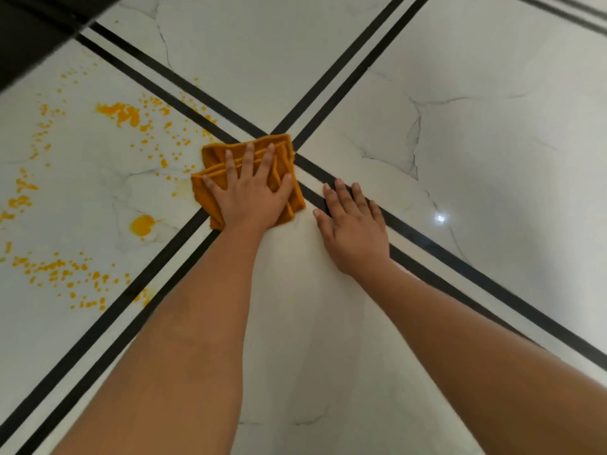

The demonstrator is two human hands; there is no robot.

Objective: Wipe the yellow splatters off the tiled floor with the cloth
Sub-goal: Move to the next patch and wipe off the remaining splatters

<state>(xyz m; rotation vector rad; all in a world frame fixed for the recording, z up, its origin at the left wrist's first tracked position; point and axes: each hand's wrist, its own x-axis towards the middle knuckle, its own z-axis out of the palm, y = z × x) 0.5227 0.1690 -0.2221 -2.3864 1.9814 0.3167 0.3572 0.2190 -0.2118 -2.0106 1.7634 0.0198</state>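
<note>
A folded orange cloth (215,157) lies on the white marble-look tiled floor (492,142), right where the black double grout lines cross. My left hand (249,195) presses flat on top of it with fingers spread, covering most of the cloth. My right hand (354,228) rests palm down on the bare tile just right of the cloth, holding nothing. Yellow splatters (121,113) cover the left tile in many drops and streaks. A larger yellow blob (142,224) sits just left of my left forearm. More yellow drops (59,267) trail toward the lower left.
Black double stripes (354,67) run diagonally across the floor and cross under the cloth. A dark object (29,31) fills the top left corner beside the splattered tile. A light reflection (439,219) shines on the right tile.
</note>
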